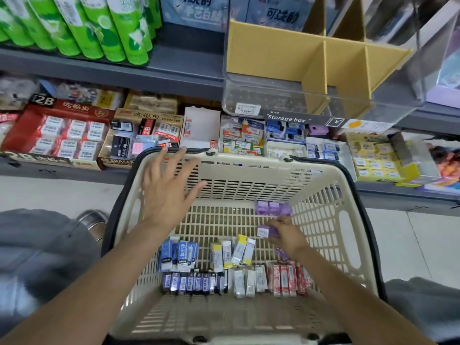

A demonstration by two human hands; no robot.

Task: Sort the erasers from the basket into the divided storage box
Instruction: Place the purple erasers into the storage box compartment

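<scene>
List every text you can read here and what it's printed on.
"Storage box": dark label strip on the clear divided box.
"2B": red carton on the lower shelf.
"4B ERASER": brown carton, again on its front edge.
"2B": small black-and-red pack.
Blurred: the box's white price tag, Chinese print on cartons, and wrappers of erasers in the basket.

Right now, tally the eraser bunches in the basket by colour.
Blue: 2, light blue bunch, navy bunch
White: 2, yellow-banded bunch, plain white bunch
Red: 1, red bunch
Purple: 1, purple bunch, plus a loose purple eraser at the right hand
Total: 6 bunches
</scene>
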